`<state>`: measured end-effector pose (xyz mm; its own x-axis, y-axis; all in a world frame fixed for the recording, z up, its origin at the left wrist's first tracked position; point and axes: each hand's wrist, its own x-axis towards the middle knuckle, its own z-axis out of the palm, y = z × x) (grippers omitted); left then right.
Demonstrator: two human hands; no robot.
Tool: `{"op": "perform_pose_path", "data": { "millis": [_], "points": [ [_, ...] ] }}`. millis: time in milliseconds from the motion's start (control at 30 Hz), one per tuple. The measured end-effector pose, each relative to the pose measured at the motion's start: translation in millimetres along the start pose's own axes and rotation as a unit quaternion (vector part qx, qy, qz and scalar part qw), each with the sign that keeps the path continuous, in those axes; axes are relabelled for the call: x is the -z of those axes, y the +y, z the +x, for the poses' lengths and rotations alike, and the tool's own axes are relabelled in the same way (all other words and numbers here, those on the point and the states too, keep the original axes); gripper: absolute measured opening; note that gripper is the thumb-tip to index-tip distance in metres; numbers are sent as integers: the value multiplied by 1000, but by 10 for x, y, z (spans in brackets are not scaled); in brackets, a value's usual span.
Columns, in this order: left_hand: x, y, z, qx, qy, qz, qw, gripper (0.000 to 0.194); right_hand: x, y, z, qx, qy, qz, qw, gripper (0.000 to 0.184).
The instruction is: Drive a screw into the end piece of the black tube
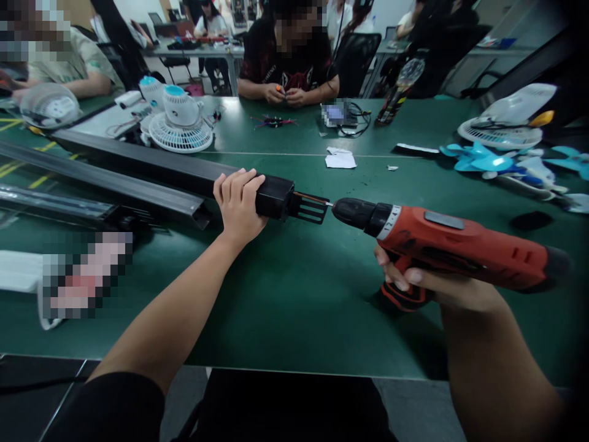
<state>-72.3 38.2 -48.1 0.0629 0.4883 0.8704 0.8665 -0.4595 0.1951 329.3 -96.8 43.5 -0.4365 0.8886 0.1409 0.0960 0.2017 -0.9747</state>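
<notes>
My left hand is wrapped over the near end of a long black rectangular tube lying across the table. From the tube's end cap sticks out a slotted black bracket. My right hand grips a red and black cordless drill by its handle, with fingers at the trigger. The drill's chuck points left, and a thin bit reaches to the bracket's outer edge. Whether its tip touches a screw I cannot tell.
More black tubes lie to the left, near a blurred-out flat object. White fans stand behind them. Blue fan blades and another fan lie at right. A bottle stands at the back; a person sits opposite.
</notes>
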Motion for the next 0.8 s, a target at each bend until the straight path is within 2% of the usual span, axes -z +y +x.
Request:
{"op": "perform_pose_path", "data": {
  "millis": [400,567,800],
  "points": [
    [12,-2,5,9,-14,5,1000,54,0,7,1,10,-4,7,1000,34],
    [8,-6,1,-5,6,5,1000,54,-10,1,-5,13,10,9,1000,34],
    [18,12,16,20,-17,-1,1000,52,10,5,-14,8,5,-1,1000,37]
  ]
}}
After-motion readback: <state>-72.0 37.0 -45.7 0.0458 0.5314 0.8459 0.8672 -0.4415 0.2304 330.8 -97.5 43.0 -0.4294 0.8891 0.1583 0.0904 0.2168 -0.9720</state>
